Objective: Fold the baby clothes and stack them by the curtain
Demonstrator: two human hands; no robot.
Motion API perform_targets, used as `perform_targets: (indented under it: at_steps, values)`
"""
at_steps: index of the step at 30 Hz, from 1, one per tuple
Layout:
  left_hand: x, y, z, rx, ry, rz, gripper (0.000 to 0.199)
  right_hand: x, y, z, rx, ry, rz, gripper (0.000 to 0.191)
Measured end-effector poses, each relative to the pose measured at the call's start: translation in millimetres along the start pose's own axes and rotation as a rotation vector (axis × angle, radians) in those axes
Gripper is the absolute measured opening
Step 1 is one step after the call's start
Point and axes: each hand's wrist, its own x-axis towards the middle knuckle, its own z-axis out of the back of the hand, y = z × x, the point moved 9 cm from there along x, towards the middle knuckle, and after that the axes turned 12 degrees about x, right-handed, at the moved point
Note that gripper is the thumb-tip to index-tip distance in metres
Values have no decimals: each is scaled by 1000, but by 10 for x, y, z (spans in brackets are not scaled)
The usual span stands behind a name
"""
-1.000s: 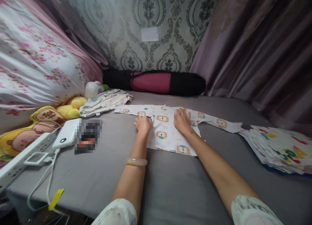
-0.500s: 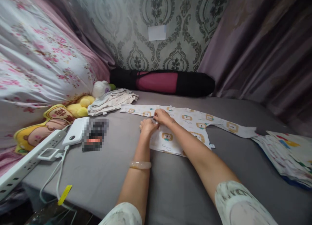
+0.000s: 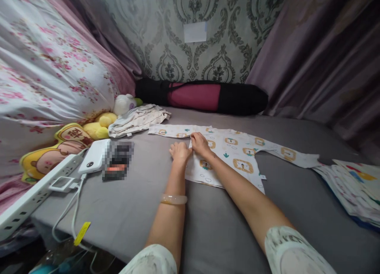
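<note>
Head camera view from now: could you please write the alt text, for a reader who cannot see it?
A left hand and right hand meet at the left edge of a white, orange-printed long-sleeved top, spread on a grey sheet. Stacked cloths lie right, a crumpled cloth and plush toys left, a black-and-pink bag behind.
</note>
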Motion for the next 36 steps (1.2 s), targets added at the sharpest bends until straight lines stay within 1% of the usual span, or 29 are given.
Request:
perform_targets:
  at_steps: [3, 7, 11, 13, 15, 17, 18, 19, 21, 23, 25, 27, 30, 32, 34, 36]
  values:
    - [-13, 1, 21, 6, 8, 10, 39, -222, 27, 5, -56, 51, 47, 42]
    - [-27, -22, 20, 28, 20, 9, 40, -483, -22, -63, -153, 106, 16, 55]
    - [-39, -22, 1, 36, 6, -4, 40, -550, -36, -118, -167, 119, -9, 58]
    - [-48, -18, 37, 41, -38, 0, 40, -546, -26, -108, -141, 151, -7, 57]
    - [-72, -75, 136, 41, -143, -25, 37, -562, -26, -36, -91, 180, -3, 56]
    - [-125, -266, 224, 37, -251, -143, 34, -619, -83, 129, -60, 157, -25, 56]
    - [-165, -415, 224, 41, -275, -244, 33, -666, -140, 237, -66, 126, -48, 56]
    - [-215, -580, 186, 53, -273, -357, 32, -725, -211, 346, -86, 91, -74, 56]
    - [-322, -861, 22, 93, -219, -532, 35, -868, -363, 510, -141, 59, -117, 56]
    - [-390, -999, -173, 128, -154, -576, 43, -1011, -514, 583, -187, 74, -156, 55]
    - [-417, -1018, -334, 140, -103, -541, 53, -1123, -634, 589, -217, 103, -188, 55]
    - [-428, -988, -424, 144, -87, -506, 62, -1183, -693, 575, -238, 109, -200, 55]
    - [-424, -913, -429, 167, -138, -461, 65, -1206, -703, 560, -251, 94, -194, 55]
    - [-427, -874, -412, 188, -169, -455, 66, -1227, -695, 557, -251, 101, -185, 55]
    - [-446, -847, -398, 204, -192, -484, 67, -1283, -692, 577, -256, 112, -169, 55]
    - [-478, -813, -393, 221, -202, -543, 67, -1380, -708, 618, -267, 125, -156, 56]
